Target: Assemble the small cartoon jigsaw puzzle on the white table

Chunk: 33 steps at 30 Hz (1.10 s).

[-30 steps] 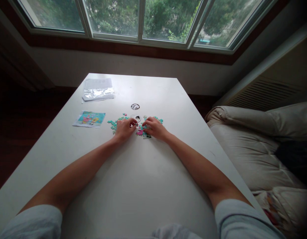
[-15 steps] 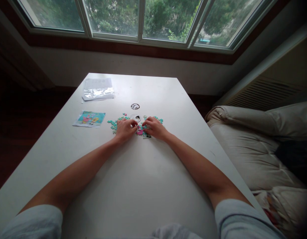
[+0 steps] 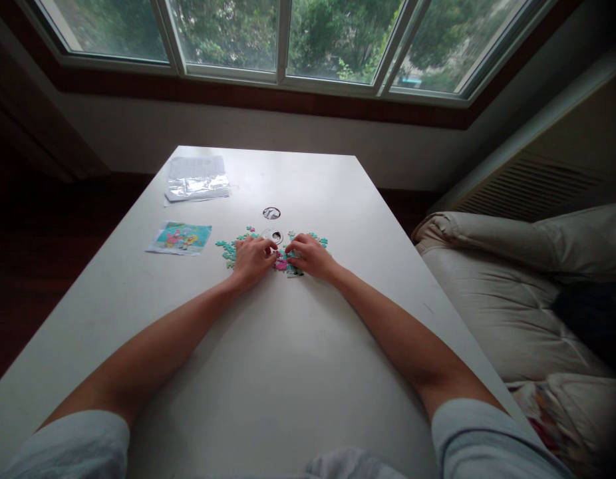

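Green and pink jigsaw puzzle pieces (image 3: 281, 261) lie in a cluster on the white table (image 3: 283, 352). My left hand (image 3: 254, 258) rests over the left part of them, thumb and fingers curled in close to the pink pieces. From the other side, my right hand (image 3: 310, 255) bends its fingers down onto the pieces beside the pink ones. What sits between the fingertips of either hand is too small to make out. Loose green pieces (image 3: 228, 249) spread out left of my left hand, and more show beyond my right.
Just beyond the hands is a clear round object (image 3: 274, 236), with a round hole-like disc (image 3: 271, 213) behind it. A cartoon picture sheet (image 3: 181, 238) lies at left, and a clear plastic bag with papers (image 3: 197, 178) behind it. A cream sofa (image 3: 492, 286) stands at right.
My left hand has shifted very slightly, its fingers moving a little near the pink pieces. My right hand stays almost in place.
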### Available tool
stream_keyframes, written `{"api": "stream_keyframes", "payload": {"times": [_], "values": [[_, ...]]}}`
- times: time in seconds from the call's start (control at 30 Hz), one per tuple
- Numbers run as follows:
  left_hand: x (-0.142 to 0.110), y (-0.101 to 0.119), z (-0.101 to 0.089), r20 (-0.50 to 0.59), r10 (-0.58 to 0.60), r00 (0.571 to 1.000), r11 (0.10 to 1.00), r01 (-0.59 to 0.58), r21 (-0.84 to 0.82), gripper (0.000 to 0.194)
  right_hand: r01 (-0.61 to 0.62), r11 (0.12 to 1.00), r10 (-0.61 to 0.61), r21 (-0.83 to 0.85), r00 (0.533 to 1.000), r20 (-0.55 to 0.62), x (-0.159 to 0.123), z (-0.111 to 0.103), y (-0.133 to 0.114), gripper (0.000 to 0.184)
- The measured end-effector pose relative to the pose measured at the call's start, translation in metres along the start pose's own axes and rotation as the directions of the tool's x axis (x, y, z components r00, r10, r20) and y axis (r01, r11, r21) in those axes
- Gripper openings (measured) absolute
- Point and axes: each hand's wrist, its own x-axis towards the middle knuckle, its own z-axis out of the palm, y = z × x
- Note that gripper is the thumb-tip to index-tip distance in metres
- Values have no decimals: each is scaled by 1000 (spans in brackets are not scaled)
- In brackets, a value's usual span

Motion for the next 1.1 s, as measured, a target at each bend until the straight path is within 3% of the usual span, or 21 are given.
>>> {"api": "stream_keyframes", "payload": {"times": [0.5, 0.7, 0.93, 1.1], "values": [[0, 2, 0, 9, 68, 998, 989, -68, 127, 10, -3, 1000, 3, -1, 1000, 4, 0, 0, 0, 16], [-2, 8, -4, 52, 134, 990, 963, -143, 228, 13, 3, 1000, -3, -3, 1000, 6, 0, 1, 0, 14], [-2, 5, -13, 105, 166, 981, 960, -185, 211, 19, 12, 1000, -12, -10, 1000, -1, 0, 2, 1, 14], [10, -13, -23, 7, 126, 992, 983, -126, 137, 25, 5, 1000, -5, 2, 1000, 3, 0, 0, 0, 14]]}}
